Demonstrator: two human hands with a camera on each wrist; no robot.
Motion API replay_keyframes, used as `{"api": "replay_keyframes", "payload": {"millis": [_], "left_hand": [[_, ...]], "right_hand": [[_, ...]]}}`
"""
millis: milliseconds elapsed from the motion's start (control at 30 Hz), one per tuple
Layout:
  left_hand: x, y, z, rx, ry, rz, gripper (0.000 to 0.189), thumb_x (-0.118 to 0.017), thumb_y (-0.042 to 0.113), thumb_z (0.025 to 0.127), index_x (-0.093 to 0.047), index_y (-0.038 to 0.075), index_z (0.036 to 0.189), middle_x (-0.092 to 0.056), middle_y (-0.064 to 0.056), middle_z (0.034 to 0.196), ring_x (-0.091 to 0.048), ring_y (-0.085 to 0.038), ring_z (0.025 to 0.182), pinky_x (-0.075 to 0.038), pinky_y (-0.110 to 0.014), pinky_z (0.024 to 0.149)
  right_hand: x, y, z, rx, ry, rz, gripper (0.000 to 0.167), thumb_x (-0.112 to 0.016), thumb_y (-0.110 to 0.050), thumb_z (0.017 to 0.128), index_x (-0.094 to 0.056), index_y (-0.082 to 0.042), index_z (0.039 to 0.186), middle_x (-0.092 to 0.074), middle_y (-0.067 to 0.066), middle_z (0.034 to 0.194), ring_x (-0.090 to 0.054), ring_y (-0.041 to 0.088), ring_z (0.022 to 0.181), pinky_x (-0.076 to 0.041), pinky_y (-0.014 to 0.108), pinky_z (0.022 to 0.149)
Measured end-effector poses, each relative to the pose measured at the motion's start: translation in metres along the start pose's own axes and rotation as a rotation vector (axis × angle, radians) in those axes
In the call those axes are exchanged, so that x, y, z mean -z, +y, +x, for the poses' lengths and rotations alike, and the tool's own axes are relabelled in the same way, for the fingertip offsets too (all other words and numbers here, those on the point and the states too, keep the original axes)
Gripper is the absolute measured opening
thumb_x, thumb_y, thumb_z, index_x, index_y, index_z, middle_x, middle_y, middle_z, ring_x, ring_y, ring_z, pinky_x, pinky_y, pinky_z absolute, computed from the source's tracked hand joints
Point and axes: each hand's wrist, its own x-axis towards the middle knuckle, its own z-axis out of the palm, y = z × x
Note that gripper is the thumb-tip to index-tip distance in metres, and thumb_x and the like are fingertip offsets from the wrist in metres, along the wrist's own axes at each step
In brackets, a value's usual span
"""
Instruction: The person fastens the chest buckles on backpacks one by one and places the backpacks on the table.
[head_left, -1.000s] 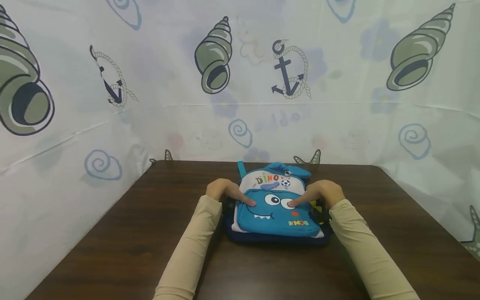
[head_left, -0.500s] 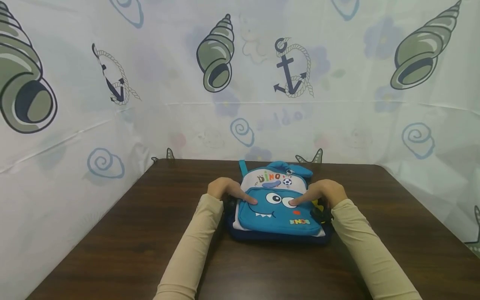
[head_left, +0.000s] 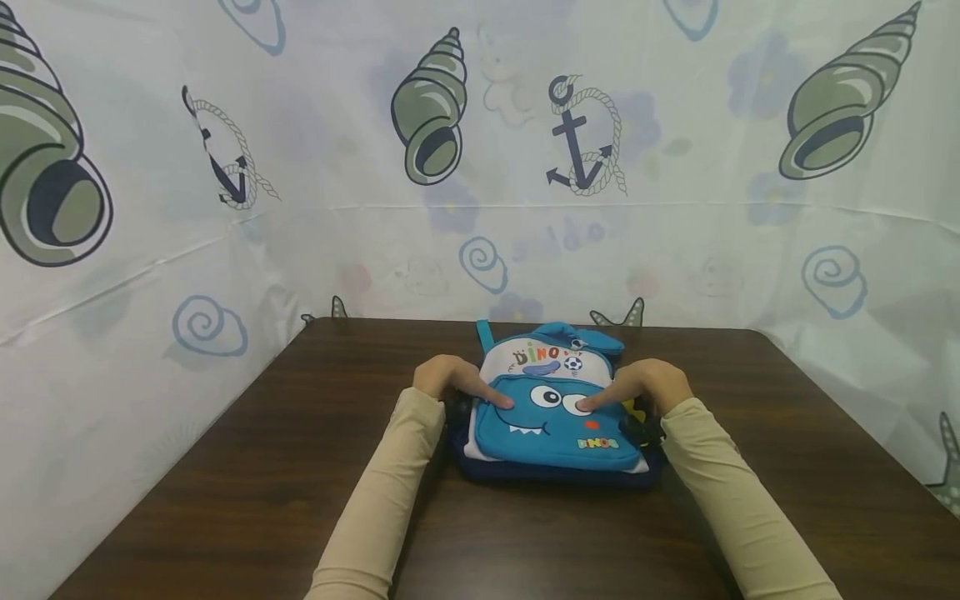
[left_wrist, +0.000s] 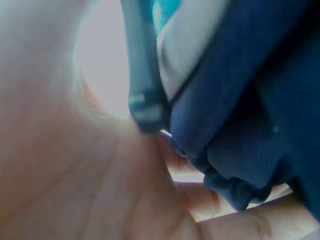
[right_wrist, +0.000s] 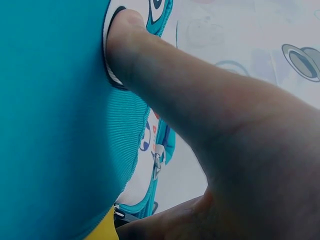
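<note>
A small child's backpack (head_left: 517,446) lies front up on the table, blue and white with a cartoon dino face, "DINO" lettering and a navy lower edge. My left hand (head_left: 452,379) grips its left side, thumb on the blue front pocket. In the left wrist view, its fingers (left_wrist: 260,220) reach under bunched navy fabric (left_wrist: 200,125), beside a dark strap piece (left_wrist: 145,95). My right hand (head_left: 651,383) holds the opposite side. Its thumb (right_wrist: 165,70) presses on a printed eye in the right wrist view; its other fingers are mostly hidden behind the bag.
The dark brown wooden table (head_left: 247,483) extends around the backpack on all sides. Behind it and to the sides hangs a white curtain (head_left: 337,250) printed with shells and anchors. A black buckle (head_left: 641,429) and a yellow piece show at the bag's right side.
</note>
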Motion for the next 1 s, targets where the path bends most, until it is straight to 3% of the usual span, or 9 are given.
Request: {"api": "replay_keyframes", "payload": {"millis": [433, 1000], "left_hand": [[0.0001, 0.0004, -0.0007, -0.016, -0.011, 0.029, 0.117, -0.073, 0.079, 0.065, -0.041, 0.002, 0.147, -0.056, -0.014, 0.141, -0.056, -0.033, 0.128, -0.048, -0.049, 0.106], [-0.0009, -0.0012, 0.0009, -0.023, 0.004, -0.012, 0.117, -0.075, 0.077, 0.065, -0.040, 0.002, 0.148, -0.053, -0.016, 0.145, -0.053, -0.039, 0.131, -0.047, -0.052, 0.106]], "right_hand": [[0.0000, 0.0006, 0.0039, -0.008, -0.009, -0.003, 0.118, -0.069, -0.074, 0.075, -0.029, 0.008, 0.150, -0.045, 0.031, 0.142, -0.055, 0.045, 0.120, -0.055, 0.054, 0.091], [-0.0012, 0.0010, 0.0045, 0.007, -0.005, -0.010, 0.120, -0.068, -0.074, 0.076, -0.026, 0.008, 0.151, -0.042, 0.031, 0.146, -0.055, 0.045, 0.122, -0.055, 0.055, 0.090]]}}
